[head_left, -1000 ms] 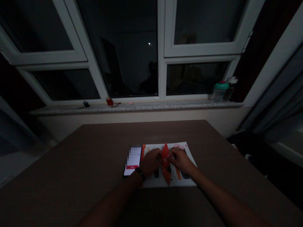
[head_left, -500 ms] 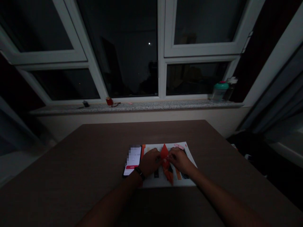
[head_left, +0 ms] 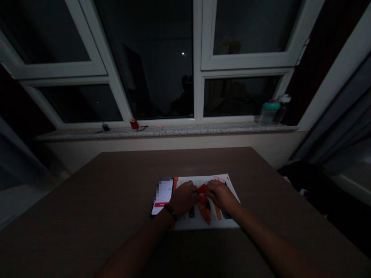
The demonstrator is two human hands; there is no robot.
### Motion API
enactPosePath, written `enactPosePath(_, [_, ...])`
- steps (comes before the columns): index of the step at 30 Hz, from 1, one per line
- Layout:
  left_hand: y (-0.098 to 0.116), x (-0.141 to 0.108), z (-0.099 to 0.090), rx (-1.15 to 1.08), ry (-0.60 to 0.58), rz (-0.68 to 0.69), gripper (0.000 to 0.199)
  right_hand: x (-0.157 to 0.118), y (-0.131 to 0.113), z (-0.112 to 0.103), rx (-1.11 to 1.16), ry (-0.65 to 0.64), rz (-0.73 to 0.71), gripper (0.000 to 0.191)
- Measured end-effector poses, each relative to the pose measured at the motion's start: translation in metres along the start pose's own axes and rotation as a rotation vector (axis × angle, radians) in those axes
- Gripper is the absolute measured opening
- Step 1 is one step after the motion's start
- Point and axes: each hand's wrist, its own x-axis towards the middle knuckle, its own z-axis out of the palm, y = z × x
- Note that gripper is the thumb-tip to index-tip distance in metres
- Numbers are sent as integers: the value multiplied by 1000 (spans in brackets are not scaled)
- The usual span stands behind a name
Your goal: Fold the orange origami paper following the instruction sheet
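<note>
A folded piece of red-orange paper (head_left: 204, 206) lies between my hands, its lower end narrowing to a point towards me. My left hand (head_left: 184, 197), with a dark band on the wrist, pinches its left side near the top. On the other side, my right hand (head_left: 220, 194) grips the upper right edge with bent fingers. The fingertips partly hide the upper folds. Beneath the paper is a printed magazine or booklet (head_left: 185, 224) with an orange strip along its left side.
A lit phone (head_left: 162, 197) lies left of the booklet on the brown table (head_left: 130, 173). Something small and pink (head_left: 221, 180) rests at the booklet's top right. On the windowsill (head_left: 179, 130) stand a small red jar (head_left: 134, 124) and a green-lidded bottle (head_left: 269, 112).
The paper's upper point, which stood up between my hands, is now folded down and no longer sticks out. My hands stay at almost the same place.
</note>
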Motion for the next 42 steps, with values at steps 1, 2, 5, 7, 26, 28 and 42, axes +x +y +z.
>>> enactPosePath(1, [1,0,-1,-1,-3,-6,28,0,1,0,-5,-9,-12,16])
enactPosePath(2, [2,-1,-1,-1,-9,-15,25,-1,1,0,-4,-19,-23,17])
enactPosePath(5, [8,-1,-2,-3,-43,-44,11,-2,1,-2,30,-33,-65,17])
enactPosePath(7, [10,-2,-2,2,-50,-61,7,-3,-1,-4,64,-30,-97,15])
enactPosePath(26, [10,-4,3,-3,-26,-106,3,-6,-5,-3,61,-5,-79,13])
enactPosePath(28, [11,-4,2,-11,-25,-91,4,-6,-7,-4,6,-20,-105,12])
enactPosePath(42, [19,-11,-7,164,-104,59,15,-13,-2,-14,-54,-124,-221,22])
